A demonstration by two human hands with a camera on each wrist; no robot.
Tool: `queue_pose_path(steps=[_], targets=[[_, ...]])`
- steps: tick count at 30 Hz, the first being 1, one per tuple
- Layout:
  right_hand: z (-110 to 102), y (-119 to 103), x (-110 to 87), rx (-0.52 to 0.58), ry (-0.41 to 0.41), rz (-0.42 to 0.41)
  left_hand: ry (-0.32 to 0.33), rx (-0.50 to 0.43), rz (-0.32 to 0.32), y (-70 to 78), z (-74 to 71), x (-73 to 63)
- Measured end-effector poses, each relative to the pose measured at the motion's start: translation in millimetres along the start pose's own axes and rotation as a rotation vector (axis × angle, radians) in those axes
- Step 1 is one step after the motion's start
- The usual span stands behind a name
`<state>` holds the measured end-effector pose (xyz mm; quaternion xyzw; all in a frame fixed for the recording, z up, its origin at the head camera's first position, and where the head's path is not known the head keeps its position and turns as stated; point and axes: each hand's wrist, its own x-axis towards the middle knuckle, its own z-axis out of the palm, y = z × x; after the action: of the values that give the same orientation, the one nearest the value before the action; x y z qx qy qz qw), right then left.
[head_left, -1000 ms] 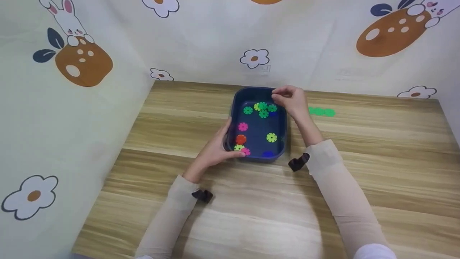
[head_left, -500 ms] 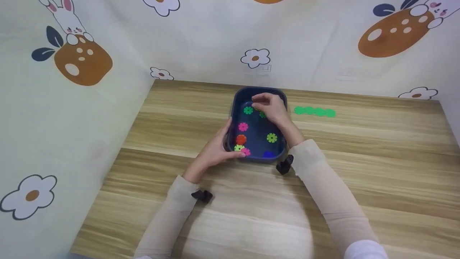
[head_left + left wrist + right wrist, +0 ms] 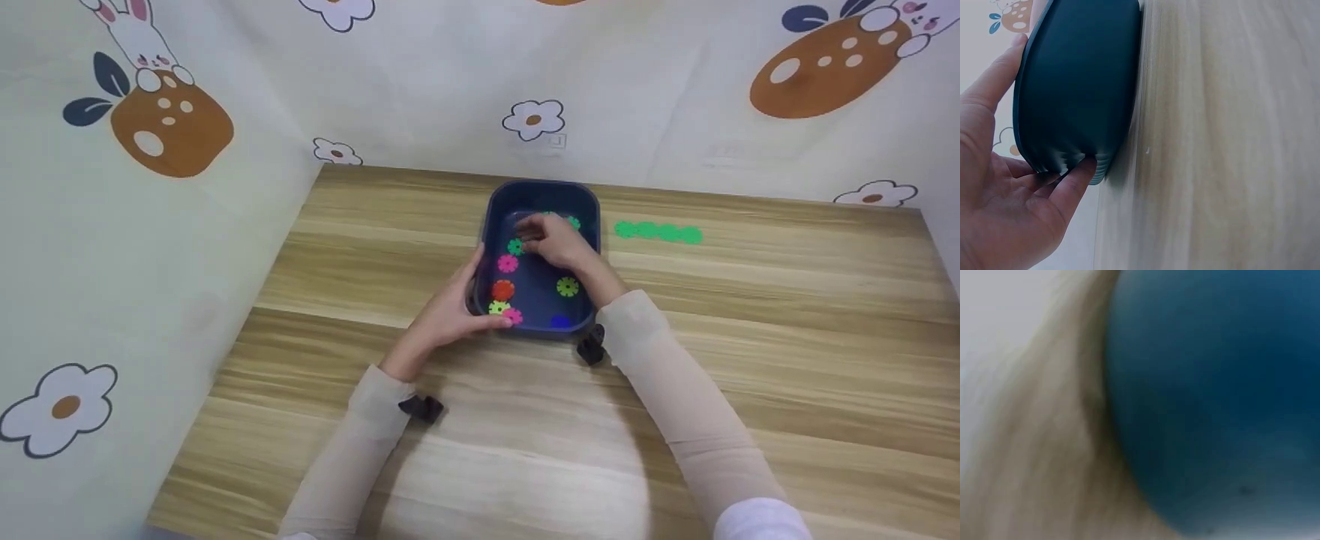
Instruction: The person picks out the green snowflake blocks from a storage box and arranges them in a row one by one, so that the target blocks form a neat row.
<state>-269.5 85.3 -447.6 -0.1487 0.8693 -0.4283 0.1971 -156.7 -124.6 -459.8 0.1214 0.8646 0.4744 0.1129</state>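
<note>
My left hand [image 3: 448,311] grips the near left corner of a dark blue plastic bin [image 3: 491,217], thumb over the rim. In the left wrist view, the left hand [image 3: 1013,191] has its fingers curled against the bin's outer wall [image 3: 1078,79]. Inside the bin, my right hand [image 3: 559,241] pinches a green snowflake disc [image 3: 515,246] at its fingertips; the contact is partly hidden. Pink [image 3: 508,263], orange [image 3: 502,289] and yellow-green discs [image 3: 568,286] lie about the bin floor. More green discs [image 3: 573,223] show behind the right hand.
A row of joined green discs [image 3: 658,232] lies on the wooden table [image 3: 787,322] to the right of the bin. Behind the table's back edge hangs a patterned wall covering [image 3: 420,90]. The right wrist view shows mostly a blurred bin wall [image 3: 1219,394].
My right hand has moved left from the bin's far right rim and down into it. One green disc has shifted toward the near side with its fingertips. The left hand stays put.
</note>
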Motion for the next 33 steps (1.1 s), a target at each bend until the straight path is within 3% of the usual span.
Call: queue_pose_path(steps=[6, 14, 33], targets=[[4.3, 1.7, -0.2, -0.093, -0.03, -0.015, -0.004, -0.008, 0.03, 0.5, 0.7, 0.5], [6.5, 0.6, -1.8, -0.205, -0.056, 0.001, -0.009, 0.0, 0.014, 0.2, 0.4, 0.0], [4.0, 1.2, -5.1, -0.011, 0.01, -0.104, -0.014, -0.024, 0.034, -1.8, 0.1, 1.4]])
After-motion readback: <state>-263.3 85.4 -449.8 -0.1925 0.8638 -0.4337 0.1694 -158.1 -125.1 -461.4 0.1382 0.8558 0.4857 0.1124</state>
